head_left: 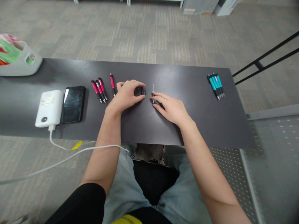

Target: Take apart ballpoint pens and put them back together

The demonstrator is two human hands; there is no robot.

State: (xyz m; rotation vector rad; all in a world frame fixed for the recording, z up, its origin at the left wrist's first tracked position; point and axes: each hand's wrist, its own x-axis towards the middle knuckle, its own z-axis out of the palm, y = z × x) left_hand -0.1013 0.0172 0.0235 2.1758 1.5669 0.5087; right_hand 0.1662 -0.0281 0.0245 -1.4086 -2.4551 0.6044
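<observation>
My left hand (127, 95) rests on the black table (198, 121), its fingers curled round small black pen parts (140, 91). My right hand (169, 107) lies just to the right, fingers together and pressed down on a small dark piece (156, 105) beside a thin white refill (153, 90). One red-and-black pen (112, 84) lies alone just left of my left hand, and three more red pens (99, 89) lie in a group further left.
Several teal pens (216, 85) lie at the table's right end. A black phone (73, 104) and a white power bank (49, 108) with a white cable (70, 152) sit at the left. A grey basket (17, 59) of coloured items stands at the far left corner.
</observation>
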